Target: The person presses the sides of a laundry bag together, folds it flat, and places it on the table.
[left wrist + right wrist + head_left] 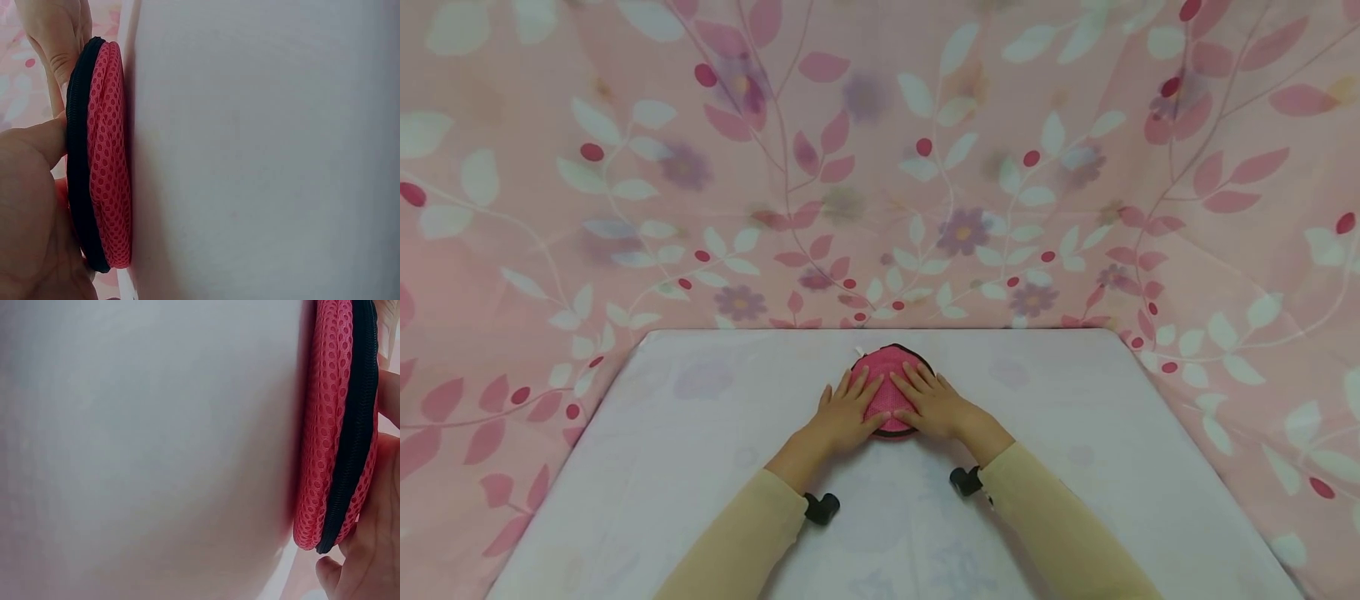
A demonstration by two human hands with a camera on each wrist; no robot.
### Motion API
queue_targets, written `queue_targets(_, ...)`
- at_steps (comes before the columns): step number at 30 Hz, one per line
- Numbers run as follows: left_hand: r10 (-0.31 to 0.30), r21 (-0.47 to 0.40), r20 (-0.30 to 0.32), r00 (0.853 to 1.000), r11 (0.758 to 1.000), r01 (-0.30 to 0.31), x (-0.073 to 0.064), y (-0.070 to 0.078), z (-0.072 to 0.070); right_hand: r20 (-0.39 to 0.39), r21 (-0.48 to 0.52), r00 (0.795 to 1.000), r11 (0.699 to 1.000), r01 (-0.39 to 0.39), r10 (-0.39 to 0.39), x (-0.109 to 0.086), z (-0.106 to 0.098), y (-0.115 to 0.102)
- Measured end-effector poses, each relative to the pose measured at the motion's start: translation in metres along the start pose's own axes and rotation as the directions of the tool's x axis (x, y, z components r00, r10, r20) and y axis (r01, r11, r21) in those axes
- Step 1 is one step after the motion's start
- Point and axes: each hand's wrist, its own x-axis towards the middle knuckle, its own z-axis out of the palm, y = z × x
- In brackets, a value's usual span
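Observation:
A rounded pink mesh zip pouch (891, 392) with a dark zipper band round its edge lies on the white-covered table. My left hand (842, 417) rests on its left side, fingers spread and pointing up across the mesh. From the other side my right hand (938, 410) rests on it in the same way, the fingers fairly straight. Seen edge-on in the left wrist view, the pouch (109, 156) is puffed and its black zipper (78, 156) is closed along the visible stretch. The right wrist view shows the zipper (353, 437) beside my right hand (375, 537).
A pale cloth covers the table (715, 467), whose far edge lies just beyond the pouch. Behind and at both sides hangs a pink curtain (865, 167) with leaves and flowers. Small black cameras (822, 508) sit at both wrists.

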Motion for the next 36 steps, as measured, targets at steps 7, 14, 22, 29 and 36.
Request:
queue_targets(7, -0.003, 0.004, 0.009, 1.0, 1.0, 0.003, 0.0011, -0.0007, 0.0025, 0.004, 0.007, 1.0, 1.0, 0.001, -0.002, -0.0001, 0.002, 0.0004)
queue_targets(14, -0.01, 0.004, 0.004, 1.0, 1.0, 0.01, 0.0007, -0.0013, 0.0041, 0.013, -0.005, 1.0, 1.0, -0.01, 0.01, 0.0023, 0.0049, 0.0016)
queue_targets(22, -0.006, 0.014, 0.002, 1.0, 1.0, 0.006, 0.002, -0.0013, 0.0051, 0.016, 0.0, 1.0, 1.0, -0.021, 0.021, 0.0018, 0.005, 0.0022)
queue_targets(29, -0.005, 0.01, 0.008, 1.0, 1.0, 0.005, 0.0021, -0.0002, 0.0037, 0.02, 0.01, 1.0, 1.0, -0.02, 0.02, -0.0005, 0.0018, -0.0007)
queue_targets(36, -0.014, 0.011, 0.009, 1.0, 1.0, 0.014, 0.0017, 0.0006, 0.0011, -0.001, 0.01, 1.0, 1.0, -0.021, 0.021, -0.0013, 0.0007, -0.0013)
